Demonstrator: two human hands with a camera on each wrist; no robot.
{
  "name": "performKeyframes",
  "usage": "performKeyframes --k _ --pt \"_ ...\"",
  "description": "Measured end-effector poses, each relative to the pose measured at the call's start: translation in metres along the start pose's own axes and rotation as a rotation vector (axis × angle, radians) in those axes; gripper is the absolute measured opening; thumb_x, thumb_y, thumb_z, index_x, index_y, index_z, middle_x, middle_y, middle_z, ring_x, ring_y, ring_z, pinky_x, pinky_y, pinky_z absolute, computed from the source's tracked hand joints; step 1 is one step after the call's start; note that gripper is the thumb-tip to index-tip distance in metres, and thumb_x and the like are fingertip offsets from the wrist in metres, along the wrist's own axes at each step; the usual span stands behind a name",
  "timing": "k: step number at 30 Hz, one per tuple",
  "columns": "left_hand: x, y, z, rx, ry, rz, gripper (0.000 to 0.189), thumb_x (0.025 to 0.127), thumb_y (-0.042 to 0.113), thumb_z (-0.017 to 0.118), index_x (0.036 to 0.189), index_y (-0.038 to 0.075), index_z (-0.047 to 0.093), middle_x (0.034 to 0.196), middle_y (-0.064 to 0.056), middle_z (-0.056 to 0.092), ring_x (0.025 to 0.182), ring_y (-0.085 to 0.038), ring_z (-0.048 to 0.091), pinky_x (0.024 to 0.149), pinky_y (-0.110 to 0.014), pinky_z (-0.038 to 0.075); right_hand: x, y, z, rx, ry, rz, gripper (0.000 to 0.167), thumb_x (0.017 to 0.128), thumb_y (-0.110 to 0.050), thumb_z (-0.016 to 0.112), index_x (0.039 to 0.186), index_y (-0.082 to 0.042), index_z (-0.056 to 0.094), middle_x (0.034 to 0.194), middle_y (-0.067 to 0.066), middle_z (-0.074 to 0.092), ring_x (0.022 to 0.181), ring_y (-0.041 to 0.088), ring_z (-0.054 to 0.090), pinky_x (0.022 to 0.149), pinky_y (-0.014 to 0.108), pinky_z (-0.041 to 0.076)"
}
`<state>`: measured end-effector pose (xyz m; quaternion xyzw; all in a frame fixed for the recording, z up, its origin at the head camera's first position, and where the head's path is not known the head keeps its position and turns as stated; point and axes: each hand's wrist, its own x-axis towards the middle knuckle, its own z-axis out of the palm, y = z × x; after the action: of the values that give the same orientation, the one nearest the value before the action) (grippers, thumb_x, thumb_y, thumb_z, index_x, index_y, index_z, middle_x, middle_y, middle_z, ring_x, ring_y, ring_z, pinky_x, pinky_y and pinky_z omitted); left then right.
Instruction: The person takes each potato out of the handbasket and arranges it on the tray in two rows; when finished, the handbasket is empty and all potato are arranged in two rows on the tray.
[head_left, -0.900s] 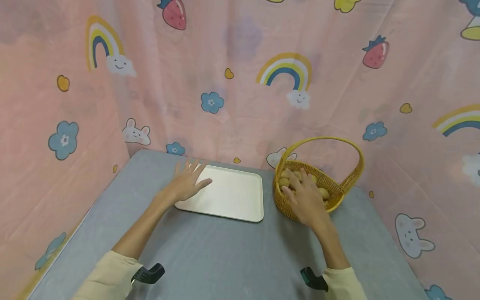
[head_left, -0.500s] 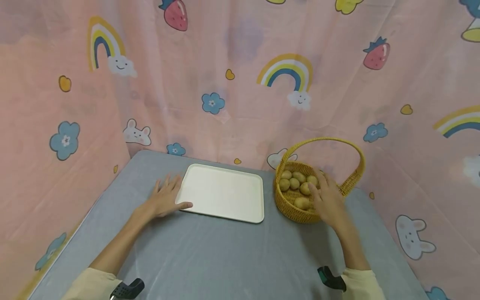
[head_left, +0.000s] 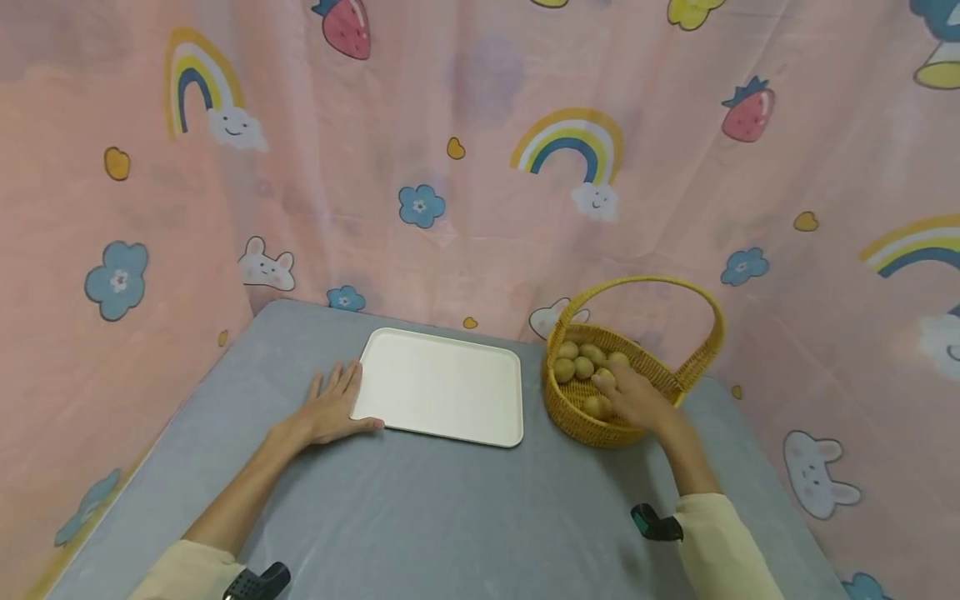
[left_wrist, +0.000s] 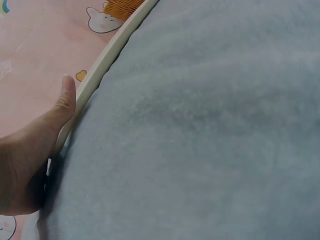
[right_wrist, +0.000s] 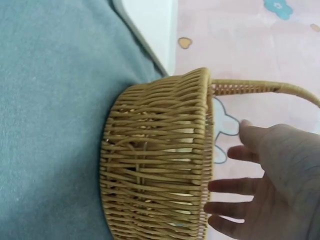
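Observation:
My left hand point(head_left: 330, 414) touches the left edge of a white rectangular tray point(head_left: 446, 387), fingers spread and thumb along its front edge. In the left wrist view, the thumb point(left_wrist: 64, 100) lies against the tray's rim point(left_wrist: 107, 57). To the right stands a yellow wicker basket point(head_left: 588, 427) with a tall arched handle, holding several small potatoes point(head_left: 583, 367). My right hand point(head_left: 636, 402) reaches over the basket's near rim, fingertips just over the potatoes. In the right wrist view, its parted fingers point(right_wrist: 232, 186) hold nothing visible, above the basket's rim.
A grey cloth covers the table point(head_left: 450, 517). Behind it hangs a pink curtain point(head_left: 480, 250) printed with rainbows and flowers, close to the back of the tray and basket. Black devices point(head_left: 656, 523) are worn on both wrists.
My left hand has moved left and down from over the tray to its left edge. My right hand swung right, baring the potatoes, then came back left over them.

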<state>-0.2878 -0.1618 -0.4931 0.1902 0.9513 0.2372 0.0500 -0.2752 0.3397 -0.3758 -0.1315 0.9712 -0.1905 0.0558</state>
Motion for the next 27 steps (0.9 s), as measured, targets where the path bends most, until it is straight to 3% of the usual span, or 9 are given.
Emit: performKeyframes --k 4,10,16,20,25,27 --pt "-0.001 -0.001 0.001 -0.019 0.014 -0.017 0.128 0.089 0.072 0.067 0.163 -0.012 0.005 0.173 -0.032 0.006 0.161 -0.053 0.001 0.125 -0.073 -0.002 0.006 0.004 0.005 -0.073 -0.072 -0.05 0.052 0.112 -0.02 0.048 0.151 0.012 0.043 0.152 0.037 0.048 0.137 0.057 0.049 0.111 0.069 0.043" --pt "-0.003 -0.002 0.005 -0.018 0.054 -0.019 0.128 0.088 0.071 0.068 0.163 -0.013 0.007 0.172 -0.034 0.008 0.161 -0.053 0.003 0.125 -0.073 -0.001 0.013 0.01 0.01 -0.06 -0.195 -0.051 0.05 0.106 -0.009 0.054 0.15 0.013 0.043 0.149 0.037 0.051 0.133 0.055 0.055 0.108 0.065 0.047" --pt "-0.004 -0.002 0.01 0.003 0.076 -0.016 0.125 0.089 0.072 0.067 0.163 -0.011 0.009 0.172 -0.032 0.011 0.161 -0.052 0.006 0.125 -0.073 0.0 0.018 0.012 0.014 -0.166 -0.223 -0.056 0.045 0.102 0.001 0.054 0.145 0.012 0.051 0.142 0.035 0.059 0.119 0.045 0.066 0.101 0.059 0.053" --pt "-0.004 -0.004 0.01 0.0 0.074 -0.023 0.124 0.091 0.07 0.066 0.163 -0.011 0.007 0.173 -0.032 0.01 0.162 -0.051 0.006 0.126 -0.073 -0.001 0.02 0.012 0.016 -0.153 -0.226 -0.012 0.048 0.098 0.009 0.049 0.146 0.011 0.053 0.142 0.033 0.06 0.103 0.032 0.067 0.092 0.051 0.055" --pt "-0.005 -0.003 0.008 -0.008 0.075 -0.032 0.124 0.09 0.069 0.067 0.164 -0.01 0.007 0.173 -0.031 0.01 0.162 -0.051 0.007 0.126 -0.072 -0.001 0.021 0.011 0.016 -0.114 -0.22 0.004 0.049 0.096 0.011 0.05 0.145 0.012 0.053 0.145 0.035 0.057 0.112 0.039 0.065 0.091 0.049 0.052" --pt "-0.005 -0.003 0.008 -0.009 0.073 -0.033 0.125 0.09 0.07 0.067 0.164 -0.01 0.007 0.173 -0.03 0.01 0.162 -0.05 0.007 0.126 -0.071 -0.001 0.021 0.011 0.016 -0.114 -0.218 0.009 0.047 0.097 0.009 0.052 0.144 0.012 0.054 0.145 0.035 0.057 0.122 0.043 0.064 0.097 0.051 0.054"
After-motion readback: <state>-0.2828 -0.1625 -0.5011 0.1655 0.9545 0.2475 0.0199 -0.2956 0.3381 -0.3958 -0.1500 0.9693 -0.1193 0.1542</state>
